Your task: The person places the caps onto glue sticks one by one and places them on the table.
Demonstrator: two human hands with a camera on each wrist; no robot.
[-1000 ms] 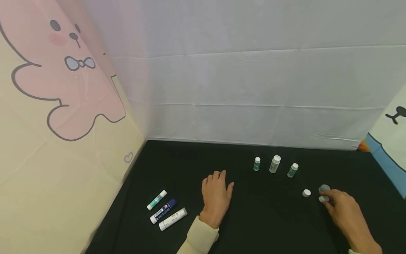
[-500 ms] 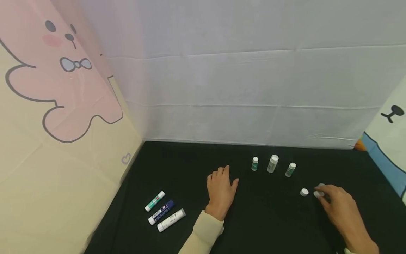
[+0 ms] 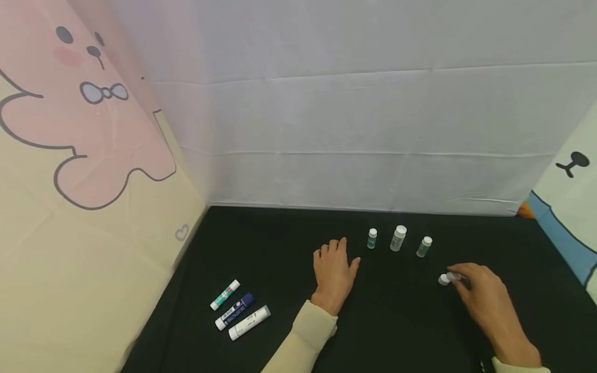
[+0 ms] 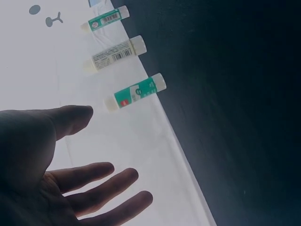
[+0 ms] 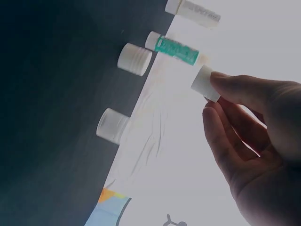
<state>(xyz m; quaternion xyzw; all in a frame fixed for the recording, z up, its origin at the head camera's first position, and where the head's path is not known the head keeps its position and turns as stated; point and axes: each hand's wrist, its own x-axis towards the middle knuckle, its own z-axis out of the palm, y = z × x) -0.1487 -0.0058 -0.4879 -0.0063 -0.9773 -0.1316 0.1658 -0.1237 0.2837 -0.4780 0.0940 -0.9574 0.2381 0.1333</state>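
backed at twelve o'clock by a hanging grey-white cloth, flanked at ten by a cream cloth with a pink cartoon animal and at two by a white-and-blue print; spread below with a black table, and read here as a clock from its middle. lying side by side at nine o'clock, each slanted from seven toward one: a teal-and-white tube, a navy tube and a white tube. standing upright with white tops from twelve round to two: a small green tube, a larger pale tube, then a second green tube. near the middle, toward eleven: the left hand, fingers loosely extended, thumb out to the side, nearest to the small green tube; hard to tell whether touching the table. at three o'clock: the right hand, with a white cap pinched between thumb and fingers, partly covered by them in the head view. resting on the table just beside it, toward nine: a second white cap. in the right wrist view, sitting at about eight o'clock from the pinched one and apart from it: a translucent cap, with the second white cap at ten.
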